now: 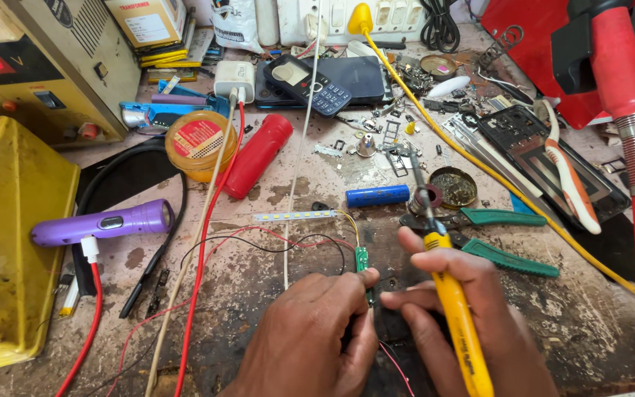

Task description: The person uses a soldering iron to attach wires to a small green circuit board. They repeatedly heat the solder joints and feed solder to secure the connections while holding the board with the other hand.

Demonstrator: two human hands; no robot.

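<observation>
The left hand [310,334] pinches a small green circuit board [362,261] between thumb and fingertips, so its grip is clenched on the board's lower end; the board stands nearly upright just above the knuckles. The right hand [453,309] meets it from the other side, its fingertips touching the same board, while a yellow soldering iron [456,309] lies clamped across its palm. The iron's metal tip points up and away from the grip, toward a small round tin [455,187].

From the board's top, thin yellow, black and red wires [288,242] run up and left of the grip to a white LED strip [294,216] lying flat on the desk [575,316]. Just beyond the iron's tip lies a blue cylindrical cell [377,195]. To the right of the right hand's grip rest green-handled pliers [505,235]. Far left of both hands lies a purple torch [104,222], with a red cylinder [257,155] and a round yellow tub [200,143] further off above.
</observation>
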